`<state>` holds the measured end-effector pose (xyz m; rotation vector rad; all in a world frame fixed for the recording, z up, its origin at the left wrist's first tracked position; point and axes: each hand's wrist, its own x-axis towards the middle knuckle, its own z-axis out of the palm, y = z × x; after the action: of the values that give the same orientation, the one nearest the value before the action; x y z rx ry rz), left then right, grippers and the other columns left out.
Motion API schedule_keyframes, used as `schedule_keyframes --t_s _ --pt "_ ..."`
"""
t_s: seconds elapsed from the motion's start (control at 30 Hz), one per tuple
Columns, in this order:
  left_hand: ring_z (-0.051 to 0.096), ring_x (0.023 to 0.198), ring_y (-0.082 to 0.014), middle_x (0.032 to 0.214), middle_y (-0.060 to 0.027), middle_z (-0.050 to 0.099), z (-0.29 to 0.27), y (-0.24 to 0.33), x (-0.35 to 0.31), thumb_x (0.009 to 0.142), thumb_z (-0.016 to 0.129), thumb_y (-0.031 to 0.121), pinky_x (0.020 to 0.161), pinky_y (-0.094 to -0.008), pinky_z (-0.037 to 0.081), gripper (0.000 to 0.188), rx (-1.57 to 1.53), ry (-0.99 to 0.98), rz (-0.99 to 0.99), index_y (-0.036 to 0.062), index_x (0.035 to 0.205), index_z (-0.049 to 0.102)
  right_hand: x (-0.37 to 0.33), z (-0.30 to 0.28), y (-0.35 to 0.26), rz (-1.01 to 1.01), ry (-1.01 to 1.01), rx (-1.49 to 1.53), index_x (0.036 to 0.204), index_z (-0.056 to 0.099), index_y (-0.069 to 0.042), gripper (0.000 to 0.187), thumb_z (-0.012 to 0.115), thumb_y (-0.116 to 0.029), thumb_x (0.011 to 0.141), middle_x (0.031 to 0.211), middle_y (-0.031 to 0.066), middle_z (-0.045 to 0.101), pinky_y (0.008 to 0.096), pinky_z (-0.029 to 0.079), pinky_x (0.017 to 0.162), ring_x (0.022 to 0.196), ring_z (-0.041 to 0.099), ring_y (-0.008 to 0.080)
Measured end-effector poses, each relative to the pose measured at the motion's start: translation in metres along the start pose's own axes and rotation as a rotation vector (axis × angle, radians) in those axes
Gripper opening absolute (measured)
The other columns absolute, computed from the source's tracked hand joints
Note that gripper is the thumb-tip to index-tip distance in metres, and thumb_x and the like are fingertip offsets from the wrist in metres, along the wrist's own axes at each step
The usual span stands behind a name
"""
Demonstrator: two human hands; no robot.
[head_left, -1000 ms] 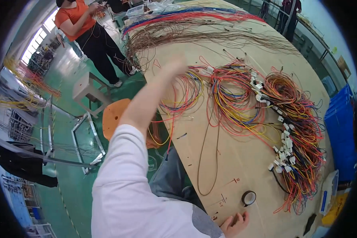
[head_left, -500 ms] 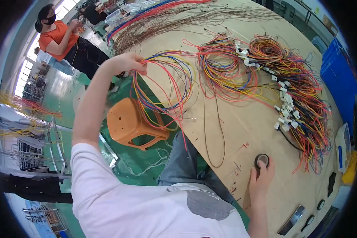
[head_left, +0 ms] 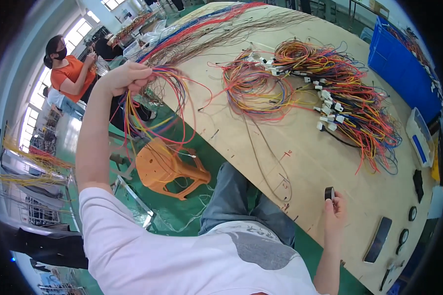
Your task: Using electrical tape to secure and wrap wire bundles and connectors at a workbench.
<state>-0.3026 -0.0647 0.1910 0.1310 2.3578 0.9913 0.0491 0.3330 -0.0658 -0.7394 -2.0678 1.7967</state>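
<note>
Nearest to us, our right hand (head_left: pixel 333 209) rests at the near edge of the plywood table (head_left: pixel 310 152), fingers curled around a small black roll of tape (head_left: pixel 329 193) held upright just above the board. Half a second ago the same hand lay flatter over the roll on the table; now the roll stands on edge at our fingertips. To the right of it lie a dark flat phone-like slab (head_left: pixel 378 239) and two more black tape rolls (head_left: pixel 411 213) near the table's rim.

Below the table edge, an orange plastic stool (head_left: pixel 170 169) stands on the green floor (head_left: pixel 192 216), next to our knee in grey trousers.

Farther out, our left hand (head_left: pixel 125 77) is raised off the table's left edge, fingers closed tight on a bundle of coloured wires (head_left: pixel 152 108) whose red, yellow and blue loops hang down beside the board. Earlier this bundle hung lower and closer to us; it has lifted and swung left.

On the table beyond, a coil of orange and yellow wires (head_left: pixel 253 86) lies loose, and to its right a long heap of wires with white connectors (head_left: pixel 344 105). A blue crate (head_left: pixel 403 69) stands past the far right edge. At the far left, a person in an orange shirt (head_left: pixel 69 73) stands working.
</note>
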Motion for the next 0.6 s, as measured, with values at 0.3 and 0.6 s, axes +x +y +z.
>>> schedule_keyframes --t_s 0.3,0.6 --pt "0.04 0.045 -0.0051 0.059 0.0024 0.042 0.011 0.009 -0.04 0.081 0.049 0.039 0.038 -0.0206 0.03 0.034 0.384 0.506 0.271 0.006 0.078 0.054 -0.004 0.006 -0.016 -0.004 0.06 -0.027 0.083 0.049 -0.001 0.006 0.052 -0.004 0.079 0.115 0.0084 0.043 0.0211 0.038 0.07 0.082 0.045 0.0084" --pt "0.05 0.061 -0.0248 0.064 -0.0087 0.047 0.245 0.039 -0.022 0.074 0.052 0.012 0.051 -0.0357 0.039 0.013 1.025 0.531 1.277 0.0061 0.085 0.049 -0.035 -0.027 -0.031 0.143 0.28 0.443 0.084 0.051 -0.001 0.024 0.045 -0.025 0.088 0.082 0.0046 0.053 0.0251 0.038 0.062 0.069 0.048 0.0118"
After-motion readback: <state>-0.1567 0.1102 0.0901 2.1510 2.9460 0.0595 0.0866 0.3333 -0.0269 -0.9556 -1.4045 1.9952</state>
